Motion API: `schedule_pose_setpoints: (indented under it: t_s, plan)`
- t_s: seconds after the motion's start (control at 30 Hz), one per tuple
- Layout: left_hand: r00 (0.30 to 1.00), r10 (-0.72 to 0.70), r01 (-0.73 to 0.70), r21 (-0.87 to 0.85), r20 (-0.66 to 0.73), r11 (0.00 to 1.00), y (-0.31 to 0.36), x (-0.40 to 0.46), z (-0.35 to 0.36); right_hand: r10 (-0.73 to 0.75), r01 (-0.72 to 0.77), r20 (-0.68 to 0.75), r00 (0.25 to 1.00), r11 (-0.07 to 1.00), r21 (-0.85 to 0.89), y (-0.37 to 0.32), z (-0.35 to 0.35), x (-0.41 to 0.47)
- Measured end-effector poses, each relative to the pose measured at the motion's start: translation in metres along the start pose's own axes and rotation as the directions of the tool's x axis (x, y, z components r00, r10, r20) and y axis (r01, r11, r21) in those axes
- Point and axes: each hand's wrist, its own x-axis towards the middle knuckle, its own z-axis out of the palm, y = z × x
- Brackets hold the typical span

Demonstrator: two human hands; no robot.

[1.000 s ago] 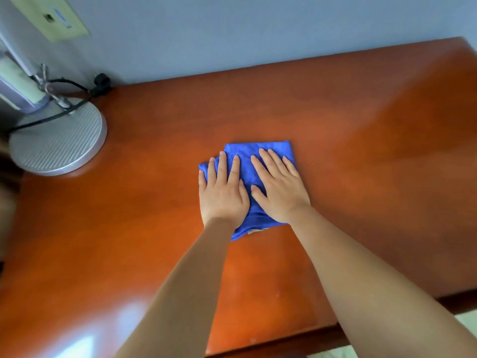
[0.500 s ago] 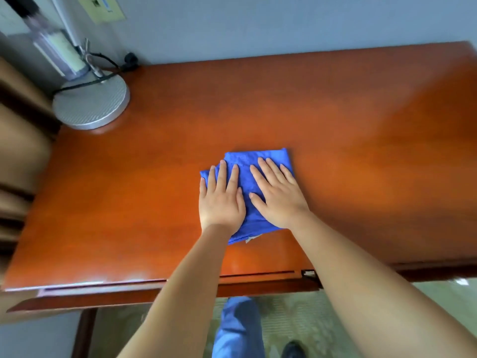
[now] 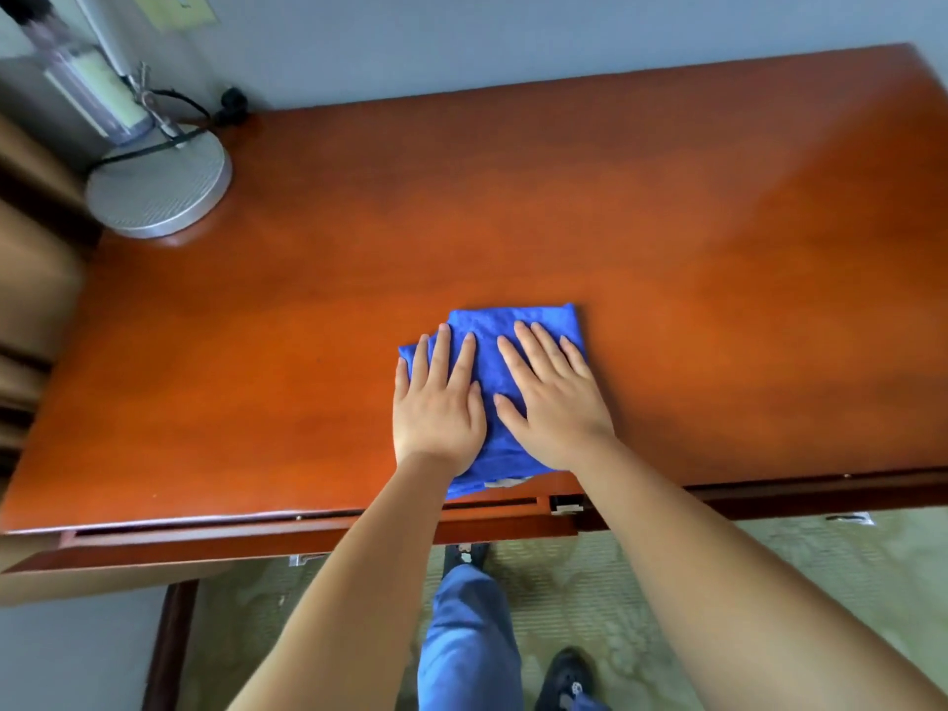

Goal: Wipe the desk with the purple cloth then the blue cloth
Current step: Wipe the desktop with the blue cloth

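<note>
Lamp base (image 3: 159, 189) — black cord (image 3: 177, 102)

Place: a furnished room, likely a hotel room or bedroom.
Furniture: polished red-brown wooden desk (image 3: 667, 223) against a plain wall (image 3: 461, 38).
Fittings: desk lamp (image 3: 154, 182) with round metal base, patterned carpet (image 3: 641, 597).

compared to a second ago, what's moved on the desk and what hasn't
The blue cloth has slid toward the near edge of the desk, pulled there under the left hand and right hand. The view has also pulled back, so the desk's front edge and the floor now show. Nothing was picked up or let go: both palms still press flat on the cloth, side by side. The lamp base stays in the far left corner.
</note>
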Motion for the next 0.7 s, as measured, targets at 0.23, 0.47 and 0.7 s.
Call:
schedule_pose_setpoints:
  t_s: [0.23,0.47,0.7]
  plan:
    - [0.998,-0.026,0.023,-0.040,-0.052,0.999,-0.008,0.082,-0.005,-0.015,0.016,0.019,1.000,0.998,-0.053,0.025,-0.006,0.084]
    - [0.998,-0.013,0.011,-0.047,-0.053,0.999,-0.019,0.184,-0.016,0.033,-0.032,0.012,0.999,0.995,-0.094,0.047,-0.018,0.179]
    - [0.997,0.031,-0.034,-0.038,-0.074,0.999,-0.023,0.249,-0.021,0.065,-0.066,-0.009,0.998,0.992,-0.112,0.066,-0.024,0.235]
